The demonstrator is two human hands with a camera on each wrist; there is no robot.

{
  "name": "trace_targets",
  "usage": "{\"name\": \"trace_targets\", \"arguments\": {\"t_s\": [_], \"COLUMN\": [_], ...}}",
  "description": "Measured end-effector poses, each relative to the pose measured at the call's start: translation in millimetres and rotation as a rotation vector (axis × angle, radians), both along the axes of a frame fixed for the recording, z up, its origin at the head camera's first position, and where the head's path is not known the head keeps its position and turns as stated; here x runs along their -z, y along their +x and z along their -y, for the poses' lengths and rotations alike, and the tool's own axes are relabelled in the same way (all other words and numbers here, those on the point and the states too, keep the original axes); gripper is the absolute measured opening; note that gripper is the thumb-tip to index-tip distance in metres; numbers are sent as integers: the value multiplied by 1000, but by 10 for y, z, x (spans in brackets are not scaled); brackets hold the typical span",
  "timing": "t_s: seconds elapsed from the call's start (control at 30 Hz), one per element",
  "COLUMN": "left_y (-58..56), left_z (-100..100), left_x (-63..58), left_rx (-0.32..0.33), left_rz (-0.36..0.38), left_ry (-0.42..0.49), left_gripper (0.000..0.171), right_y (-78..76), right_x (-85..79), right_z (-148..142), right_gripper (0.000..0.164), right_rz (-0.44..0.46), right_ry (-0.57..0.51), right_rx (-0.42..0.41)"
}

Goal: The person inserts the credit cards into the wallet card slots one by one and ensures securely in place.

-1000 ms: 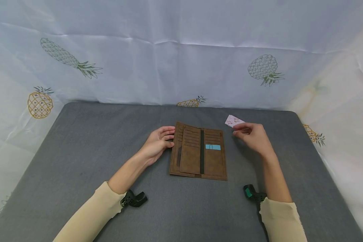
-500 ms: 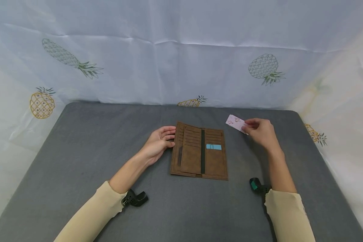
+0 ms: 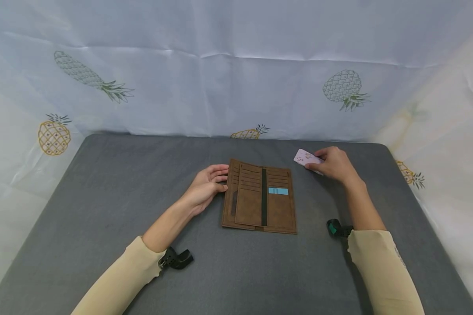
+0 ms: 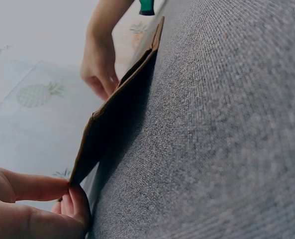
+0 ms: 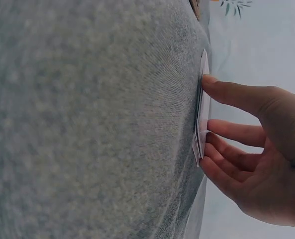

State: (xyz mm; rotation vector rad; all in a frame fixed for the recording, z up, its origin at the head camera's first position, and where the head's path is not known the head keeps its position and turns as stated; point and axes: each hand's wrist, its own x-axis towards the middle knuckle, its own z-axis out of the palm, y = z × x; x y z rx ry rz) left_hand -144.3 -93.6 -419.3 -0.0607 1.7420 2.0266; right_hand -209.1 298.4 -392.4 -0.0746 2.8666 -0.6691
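A brown wallet (image 3: 248, 205) lies unfolded on the grey table, a light blue card (image 3: 278, 191) showing in one of its right-hand slots. My left hand (image 3: 205, 188) pinches the wallet's left edge between thumb and fingers. In the left wrist view that edge of the wallet (image 4: 90, 134) is raised off the cloth. To the wallet's upper right is a small stack of pink flowered cards (image 3: 304, 158). My right hand (image 3: 335, 166) holds the stack, thumb on the near edge and fingers along the far side. The right wrist view shows the cards (image 5: 202, 119) edge-on, close to the cloth.
The grey cloth-covered table (image 3: 142, 175) ends at the back against a white curtain (image 3: 189, 87) printed with pineapples. Black camera mounts (image 3: 175, 259) sit on both wrists, by the beige sleeves (image 3: 122, 275).
My right hand drew right along the pink cards, then moved forward to take their long edges. More of the cards shows than a second ago. The left hand and wallet stay put.
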Motion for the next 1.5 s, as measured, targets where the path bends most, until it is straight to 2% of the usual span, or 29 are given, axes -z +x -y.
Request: {"name": "trace_targets", "arguments": {"t_s": [0.27, 0.5, 0.7, 0.97, 1.27, 1.5], "left_y": [0, 7, 3, -3, -9, -10], "left_z": [-5, 4, 9, 13, 9, 11], "left_x": [1, 2, 4, 10, 13, 20], "left_rx": [1, -1, 3, 0, 0, -3], "left_rz": [7, 6, 2, 0, -2, 4], "left_ry": [6, 5, 6, 5, 8, 8], "left_gripper": [71, 70, 70, 70, 70, 70], "right_y": [17, 17, -8, -32, -63, -78], "right_x": [-14, -31, -47, -70, -43, -9], "right_z": [11, -7, -26, -15, -60, -98], "right_gripper": [67, 58, 70, 73, 68, 61], "right_rz": [-14, -43, 0, 4, -1, -2], "right_ry": [21, 28, 11, -1, 17, -29], "right_rx": [31, 30, 12, 14, 18, 41]}}
